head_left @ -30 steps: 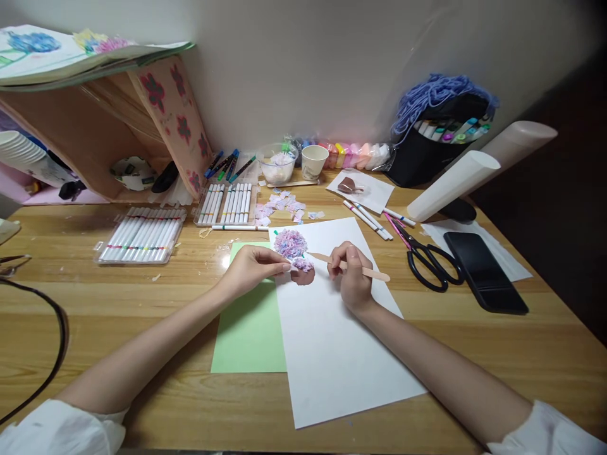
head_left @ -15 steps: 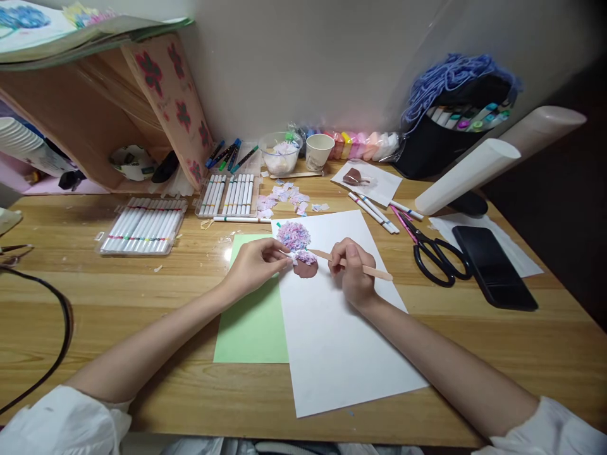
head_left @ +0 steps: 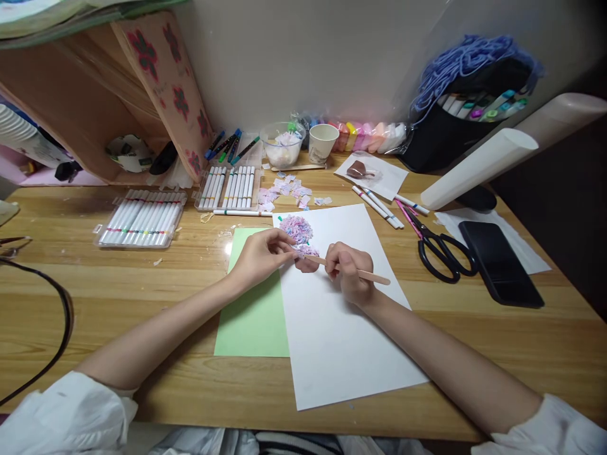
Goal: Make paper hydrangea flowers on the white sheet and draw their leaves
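While the right hand (head_left: 351, 272) holds a stick (head_left: 374, 277) mid-frame, the left hand (head_left: 258, 256) is near the purple puff (head_left: 296, 228); I can't tell if it's pinching anything.

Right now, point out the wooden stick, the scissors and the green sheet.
Wooden stick (head_left: 375, 277), head view: the bare length near its rounded end.
Scissors (head_left: 429, 236), head view: where the black handles meet.
Green sheet (head_left: 256, 323), head view: its uncovered lower part.

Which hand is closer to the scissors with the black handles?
Right. The right hand, holding a wooden stick, is left of the scissors. The left hand is farther left, near the purple flower cluster.
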Demonstrator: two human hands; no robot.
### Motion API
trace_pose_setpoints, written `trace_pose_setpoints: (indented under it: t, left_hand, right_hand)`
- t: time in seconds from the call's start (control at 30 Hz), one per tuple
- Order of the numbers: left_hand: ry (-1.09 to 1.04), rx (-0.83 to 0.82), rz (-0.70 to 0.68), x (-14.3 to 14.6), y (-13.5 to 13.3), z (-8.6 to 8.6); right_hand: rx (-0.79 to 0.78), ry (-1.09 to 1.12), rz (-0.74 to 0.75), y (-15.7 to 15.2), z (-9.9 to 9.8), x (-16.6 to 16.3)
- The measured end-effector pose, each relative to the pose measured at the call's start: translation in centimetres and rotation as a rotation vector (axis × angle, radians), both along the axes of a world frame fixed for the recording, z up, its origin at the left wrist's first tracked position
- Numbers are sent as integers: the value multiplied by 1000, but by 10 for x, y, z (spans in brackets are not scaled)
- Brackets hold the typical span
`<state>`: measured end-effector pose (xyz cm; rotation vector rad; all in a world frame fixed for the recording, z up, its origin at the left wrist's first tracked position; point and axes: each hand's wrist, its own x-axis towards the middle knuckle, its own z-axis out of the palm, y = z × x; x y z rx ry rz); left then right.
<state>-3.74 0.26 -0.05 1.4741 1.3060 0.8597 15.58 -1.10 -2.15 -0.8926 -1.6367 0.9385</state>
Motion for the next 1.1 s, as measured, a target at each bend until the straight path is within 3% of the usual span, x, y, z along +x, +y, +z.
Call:
trace_pose_setpoints:
  t: [0.53,1.1]
  left_hand:
    - [95,73,1,1,-1,-4]
    - [89,44,11,-2,0,-6]
  right_hand:
    - [-1,-183,10,0,5,-4]
    - [-207,-115,-42,3,10,-8]
